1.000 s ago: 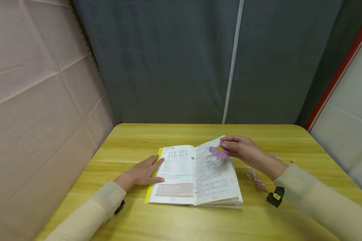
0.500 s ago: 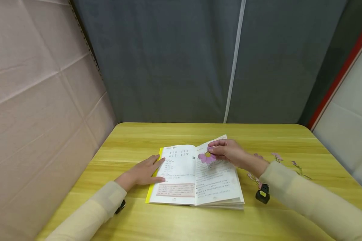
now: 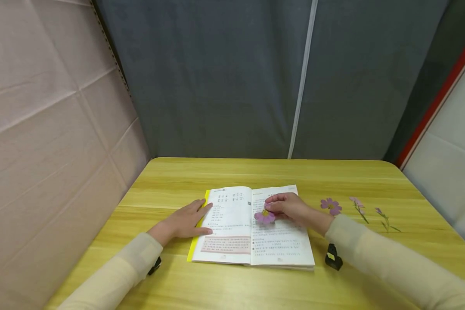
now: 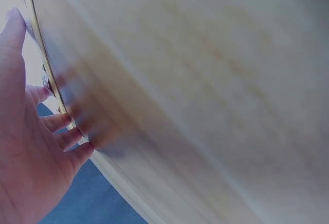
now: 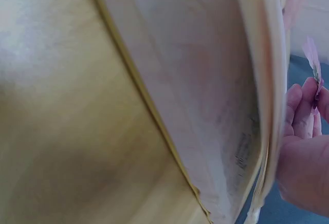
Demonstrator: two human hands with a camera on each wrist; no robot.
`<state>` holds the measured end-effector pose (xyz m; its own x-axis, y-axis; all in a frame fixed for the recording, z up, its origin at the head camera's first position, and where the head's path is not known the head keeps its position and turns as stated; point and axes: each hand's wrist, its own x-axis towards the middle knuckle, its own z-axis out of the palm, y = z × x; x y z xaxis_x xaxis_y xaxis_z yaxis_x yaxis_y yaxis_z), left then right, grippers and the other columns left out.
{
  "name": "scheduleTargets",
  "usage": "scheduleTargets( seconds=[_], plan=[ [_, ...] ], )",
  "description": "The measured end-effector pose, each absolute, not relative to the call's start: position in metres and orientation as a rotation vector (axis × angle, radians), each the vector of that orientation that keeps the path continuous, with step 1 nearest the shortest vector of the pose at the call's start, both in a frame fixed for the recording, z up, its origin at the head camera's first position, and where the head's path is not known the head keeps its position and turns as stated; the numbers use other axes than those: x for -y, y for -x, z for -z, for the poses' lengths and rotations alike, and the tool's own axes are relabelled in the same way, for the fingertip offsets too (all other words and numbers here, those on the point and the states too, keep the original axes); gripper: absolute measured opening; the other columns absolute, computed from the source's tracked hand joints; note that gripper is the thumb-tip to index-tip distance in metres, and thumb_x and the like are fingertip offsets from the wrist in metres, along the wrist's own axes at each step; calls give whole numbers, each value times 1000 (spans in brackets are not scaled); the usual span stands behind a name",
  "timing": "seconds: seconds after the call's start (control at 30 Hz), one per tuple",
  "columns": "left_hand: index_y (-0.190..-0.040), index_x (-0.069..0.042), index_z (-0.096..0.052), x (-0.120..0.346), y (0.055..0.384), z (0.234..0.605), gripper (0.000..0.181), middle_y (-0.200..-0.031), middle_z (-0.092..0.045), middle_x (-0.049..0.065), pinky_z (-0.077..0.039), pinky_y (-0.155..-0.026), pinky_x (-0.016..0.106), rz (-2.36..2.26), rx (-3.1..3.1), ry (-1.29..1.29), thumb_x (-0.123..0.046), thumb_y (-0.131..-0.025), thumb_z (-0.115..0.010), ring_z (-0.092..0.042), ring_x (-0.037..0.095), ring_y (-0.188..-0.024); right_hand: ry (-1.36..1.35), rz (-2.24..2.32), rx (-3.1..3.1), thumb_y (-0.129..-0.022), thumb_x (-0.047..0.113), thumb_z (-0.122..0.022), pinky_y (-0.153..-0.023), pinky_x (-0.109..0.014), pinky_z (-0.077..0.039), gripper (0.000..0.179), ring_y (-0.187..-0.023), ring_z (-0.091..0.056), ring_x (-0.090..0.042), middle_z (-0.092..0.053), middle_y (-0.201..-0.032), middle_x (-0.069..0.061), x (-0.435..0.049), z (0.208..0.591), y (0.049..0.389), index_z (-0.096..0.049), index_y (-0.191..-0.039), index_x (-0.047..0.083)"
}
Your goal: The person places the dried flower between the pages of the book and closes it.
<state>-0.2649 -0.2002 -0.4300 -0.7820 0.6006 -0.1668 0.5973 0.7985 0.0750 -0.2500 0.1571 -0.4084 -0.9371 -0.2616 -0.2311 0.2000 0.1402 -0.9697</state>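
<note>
An open book [image 3: 232, 224] with printed pages and a yellow cover edge lies on the wooden table. Across its left edge rests my left hand [image 3: 184, 220], fingers spread and thumb on the left page. In the left wrist view that hand [image 4: 36, 136] shows its fingertips touching down at the book's side. Over the right page, my right hand [image 3: 292, 209] pinches a pink-purple flower [image 3: 265, 216] with a yellow centre between thumb and fingers. The right wrist view shows the flower [image 5: 312, 59] edge-on in the fingertips, with the book's pages [image 5: 267, 90] beside the hand.
Right of the book on the table [image 3: 232, 288] lie a purple flower [image 3: 331, 206], a pink sprig [image 3: 358, 206] and a thin-stemmed sprig [image 3: 386, 220]. A dark grey curtain [image 3: 217, 86] hangs behind; a pale cloth wall [image 3: 62, 150] stands at left.
My right hand has carried the pink flower leftward and down toward the middle of the right page. The raised right page now lies flatter. The left hand has stayed in place.
</note>
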Motion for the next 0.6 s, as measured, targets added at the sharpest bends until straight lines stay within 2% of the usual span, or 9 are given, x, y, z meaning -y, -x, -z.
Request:
scheduleTargets(
  seconds=[0.6],
  plan=[
    [-157, -14, -16, 202, 269, 434, 98, -158, -17, 19, -25, -112, 46, 2, -2803, -930, -79, -86, -37, -20, 34, -144, 6, 1745, -2279, -86, 6, -74, -66, -28, -55, 23, -71, -65, -13, -70, -83, -6, -141, 428, 248, -66, -105, -5]
  ],
)
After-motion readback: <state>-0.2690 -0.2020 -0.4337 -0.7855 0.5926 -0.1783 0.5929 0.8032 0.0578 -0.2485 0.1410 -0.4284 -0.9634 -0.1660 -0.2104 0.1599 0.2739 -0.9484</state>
